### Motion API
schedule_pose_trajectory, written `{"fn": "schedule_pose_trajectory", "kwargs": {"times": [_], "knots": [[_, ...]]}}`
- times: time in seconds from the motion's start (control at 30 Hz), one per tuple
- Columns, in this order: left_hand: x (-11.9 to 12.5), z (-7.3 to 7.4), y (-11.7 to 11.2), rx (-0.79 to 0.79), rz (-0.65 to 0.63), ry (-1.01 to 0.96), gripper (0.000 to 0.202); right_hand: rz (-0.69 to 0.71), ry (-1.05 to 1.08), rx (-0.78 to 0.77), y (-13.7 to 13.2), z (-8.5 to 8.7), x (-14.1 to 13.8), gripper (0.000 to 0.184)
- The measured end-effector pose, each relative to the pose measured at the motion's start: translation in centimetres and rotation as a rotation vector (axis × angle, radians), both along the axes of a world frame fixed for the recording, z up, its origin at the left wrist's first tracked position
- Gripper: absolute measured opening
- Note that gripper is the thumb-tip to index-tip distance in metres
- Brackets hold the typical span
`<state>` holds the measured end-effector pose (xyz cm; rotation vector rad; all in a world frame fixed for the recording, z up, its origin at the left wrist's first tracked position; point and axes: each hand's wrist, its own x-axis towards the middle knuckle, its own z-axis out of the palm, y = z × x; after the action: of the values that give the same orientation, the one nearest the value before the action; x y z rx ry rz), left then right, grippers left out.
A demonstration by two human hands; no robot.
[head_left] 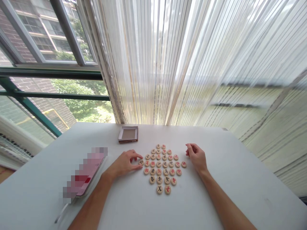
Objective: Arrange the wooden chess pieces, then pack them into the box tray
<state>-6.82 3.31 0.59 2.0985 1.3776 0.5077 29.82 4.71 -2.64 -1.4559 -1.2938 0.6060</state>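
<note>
Straight to what's hard to see: a pink-screened phone (90, 172), left of the left hand (128, 162) and nearer me, is mostly lost under blocky blur. Both forearms run out of sight, many painted characters are too small to read, and the inner side of the right hand (197, 155) is turned away.

Now the wooden discs (165, 164), marked in red and black! They lie flat on the table (129, 207) between the two hands, in a diamond of rows. The widest row, eight across, runs from the left grip over towards the right hand; rows taper to two at the far and near points. Each disc is round, so no long axis to call, and their characters turn every which way.

And the left hand: it reaches in from the side, thumb on the near side and forefinger on the far side of the leftmost disc (141, 162), the grip parted about a disc's width. Is it actually pinching? I can't tell. Right hand: fingers loosely curled, just beside and beyond the row's last disc, clear of it; whether anything sits inside, I can't tell. Beyond the left grip, an open box (129, 133).
</note>
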Motion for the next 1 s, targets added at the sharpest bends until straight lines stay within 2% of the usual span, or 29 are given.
{"fn": "schedule_pose_trajectory", "kwargs": {"times": [0.1, 0.23, 0.3, 0.4, 0.53, 0.77, 1.0], "knots": [[0.2, 0.2, -0.1, -0.004, -0.002, 0.005, 0.038, 0.085, -0.048, -0.042, -0.3, 0.9, 0.5, 0.045], [0.2, 0.2, -0.1, -0.006, -0.004, 0.011, 0.039, 0.292, -0.136, -0.153, -1.4, 2.7, 1.8, 0.029], [0.1, 0.1, 0.0, -0.004, -0.008, 0.015, 0.039, 0.429, -0.194, -0.259, -2.1, 3.6, 2.2, 0.024], [0.1, 0.0, 0.1, 0.0, -0.012, 0.013, 0.038, 0.528, -0.201, -0.363, -2.7, 4.5, 2.3, 0.024], [0.1, 0.0, 0.1, -0.01, -0.011, 0.006, 0.04, 0.57, -0.178, -0.382, -2.8, 4.8, 2.1, 0.022], [0.0, 0.2, 0.0, -0.026, -0.006, -0.012, 0.042, 0.591, -0.182, -0.315, -2.5, 3.9, 2.3, 0.021], [0.0, 0.0, 0.0, -0.013, -0.012, -0.005, 0.039, 0.612, -0.299, -0.368, -2.6, 3.8, 2.4, 0.022]]}}
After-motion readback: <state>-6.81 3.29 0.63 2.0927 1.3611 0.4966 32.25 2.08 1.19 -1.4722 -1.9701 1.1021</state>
